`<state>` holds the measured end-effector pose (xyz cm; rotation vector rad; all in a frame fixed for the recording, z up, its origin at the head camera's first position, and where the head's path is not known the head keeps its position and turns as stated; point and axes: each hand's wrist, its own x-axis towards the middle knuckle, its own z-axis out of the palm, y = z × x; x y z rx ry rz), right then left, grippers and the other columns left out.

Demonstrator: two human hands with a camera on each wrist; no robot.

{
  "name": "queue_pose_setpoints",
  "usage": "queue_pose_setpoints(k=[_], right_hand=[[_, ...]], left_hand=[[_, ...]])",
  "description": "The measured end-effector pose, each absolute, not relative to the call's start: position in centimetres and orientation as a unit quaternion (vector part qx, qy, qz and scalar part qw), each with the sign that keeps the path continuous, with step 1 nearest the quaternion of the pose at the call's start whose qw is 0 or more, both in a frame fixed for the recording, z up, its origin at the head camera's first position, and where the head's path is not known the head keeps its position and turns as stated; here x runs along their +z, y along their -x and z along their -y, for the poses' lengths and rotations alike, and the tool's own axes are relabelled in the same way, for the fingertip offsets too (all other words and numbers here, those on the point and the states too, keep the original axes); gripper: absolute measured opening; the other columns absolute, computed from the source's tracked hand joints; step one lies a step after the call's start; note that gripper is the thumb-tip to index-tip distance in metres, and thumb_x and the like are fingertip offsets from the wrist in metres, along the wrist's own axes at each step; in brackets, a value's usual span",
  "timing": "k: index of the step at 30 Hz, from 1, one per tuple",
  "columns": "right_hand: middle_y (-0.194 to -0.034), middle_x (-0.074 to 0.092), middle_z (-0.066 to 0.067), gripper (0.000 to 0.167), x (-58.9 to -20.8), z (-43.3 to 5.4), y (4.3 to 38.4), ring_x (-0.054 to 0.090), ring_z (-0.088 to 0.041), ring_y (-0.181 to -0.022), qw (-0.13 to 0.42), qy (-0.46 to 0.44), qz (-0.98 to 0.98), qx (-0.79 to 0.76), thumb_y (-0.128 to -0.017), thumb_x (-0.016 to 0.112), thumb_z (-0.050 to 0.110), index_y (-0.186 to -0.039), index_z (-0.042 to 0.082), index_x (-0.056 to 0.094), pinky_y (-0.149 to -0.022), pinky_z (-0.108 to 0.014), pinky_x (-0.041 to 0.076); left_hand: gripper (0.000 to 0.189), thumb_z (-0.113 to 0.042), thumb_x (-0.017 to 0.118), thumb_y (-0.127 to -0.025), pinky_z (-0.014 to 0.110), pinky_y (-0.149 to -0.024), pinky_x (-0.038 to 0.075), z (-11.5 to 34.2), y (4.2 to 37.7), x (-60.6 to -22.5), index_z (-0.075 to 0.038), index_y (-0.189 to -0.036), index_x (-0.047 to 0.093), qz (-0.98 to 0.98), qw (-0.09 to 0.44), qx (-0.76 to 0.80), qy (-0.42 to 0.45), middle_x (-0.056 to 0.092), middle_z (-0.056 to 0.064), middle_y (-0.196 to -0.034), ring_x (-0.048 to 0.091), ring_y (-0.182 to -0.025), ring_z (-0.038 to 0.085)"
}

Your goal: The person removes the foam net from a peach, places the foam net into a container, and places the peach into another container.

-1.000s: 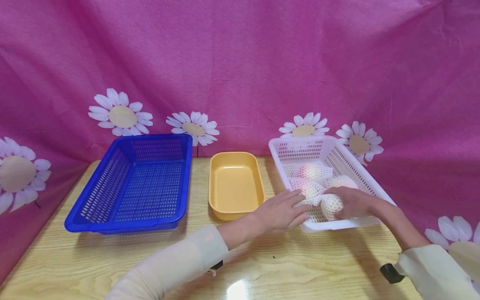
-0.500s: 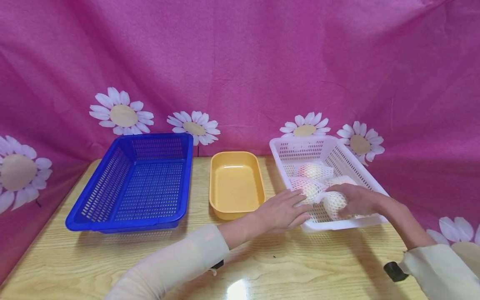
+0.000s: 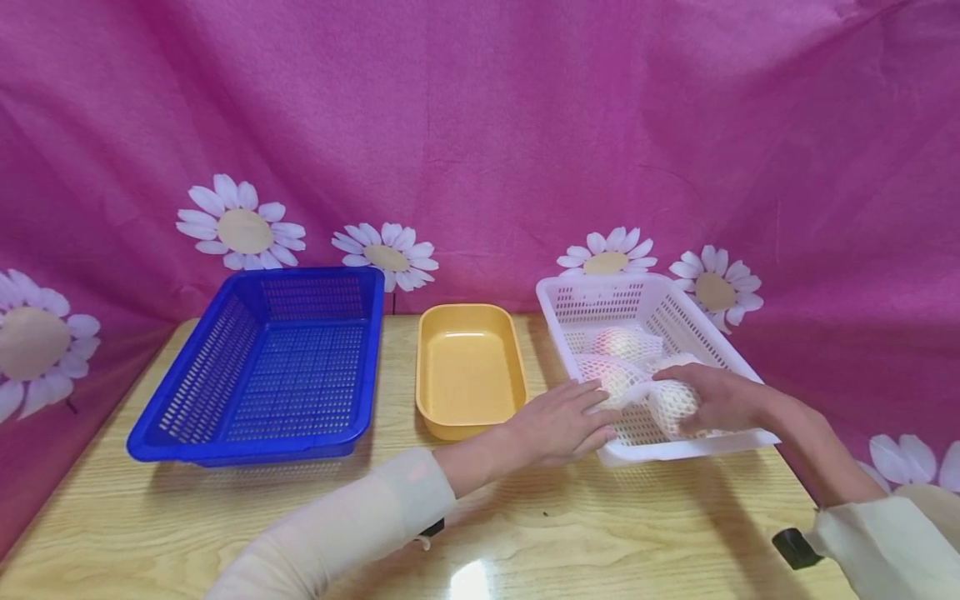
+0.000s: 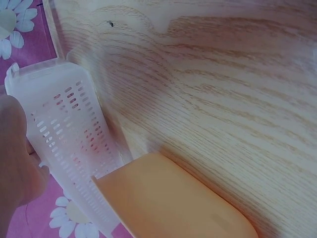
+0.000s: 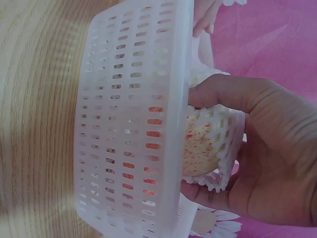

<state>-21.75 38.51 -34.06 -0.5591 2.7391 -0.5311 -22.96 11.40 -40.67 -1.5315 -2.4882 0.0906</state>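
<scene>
My right hand (image 3: 723,398) grips a round fruit in a white foam net (image 3: 672,407) at the near right of the white basket (image 3: 652,452). Up close in the right wrist view, the fruit's skin (image 5: 198,141) is pale yellow with red speckles, and thumb and fingers lie on either side of the net. My left hand (image 3: 558,423) lies over the basket's near left rim with fingers extended, the tips at another netted fruit (image 3: 609,373). Behind these sit a pinkish netted fruit (image 3: 624,342) and one partly hidden by the right hand.
Left of the white basket stands a shallow yellow tray (image 3: 472,375). A blue perforated basket (image 3: 300,375) occupies the table's left side. All three containers stand on a wood-grain table (image 3: 570,533), with a magenta flowered cloth (image 3: 480,150) hanging behind.
My right hand has shifted slightly right, and the gripped netted fruit has moved a little right with it inside the basket. The left hand has stayed on the rim.
</scene>
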Motion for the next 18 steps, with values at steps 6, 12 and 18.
queue_pose_setpoints(k=[6, 12, 18], right_hand=[[-0.136, 0.05, -0.03, 0.072, -33.6, -38.5, 21.6, 0.048, -0.045, -0.121, 0.135, 0.208, -0.95, -0.188, -0.074, 0.083, 0.009, -0.138, -0.004, 0.051, -0.098, -0.068, 0.038], [-0.135, 0.053, -0.026, 0.07, -33.0, -38.5, 21.6, 0.051, -0.039, -0.116, 0.132, 0.21, -0.949, -0.195, -0.074, 0.083, 0.009, -0.137, -0.001, 0.053, -0.096, -0.064, 0.042], [-0.131, 0.056, -0.024, 0.068, -32.2, -38.4, 21.6, 0.053, -0.036, -0.112, 0.118, 0.209, -0.954, -0.178, -0.075, 0.083, 0.01, -0.136, 0.0, 0.055, -0.093, -0.061, 0.044]], left_hand=[[0.048, -0.042, 0.028, -0.11, 0.035, -0.118, 0.022, -11.4, 23.0, -40.6, -0.025, -0.149, 0.049, 0.843, 0.114, 0.038, 0.525, 0.045, 0.005, -0.152, 0.032, -0.144, 0.023], [0.048, -0.042, 0.027, -0.11, 0.035, -0.119, 0.022, -11.4, 23.0, -40.7, -0.025, -0.149, 0.048, 0.846, 0.105, 0.033, 0.522, 0.044, 0.004, -0.153, 0.031, -0.145, 0.022], [0.048, -0.042, 0.028, -0.11, 0.036, -0.118, 0.023, -11.4, 23.1, -40.8, -0.025, -0.148, 0.05, 0.842, 0.121, 0.039, 0.524, 0.045, 0.005, -0.152, 0.032, -0.144, 0.022]])
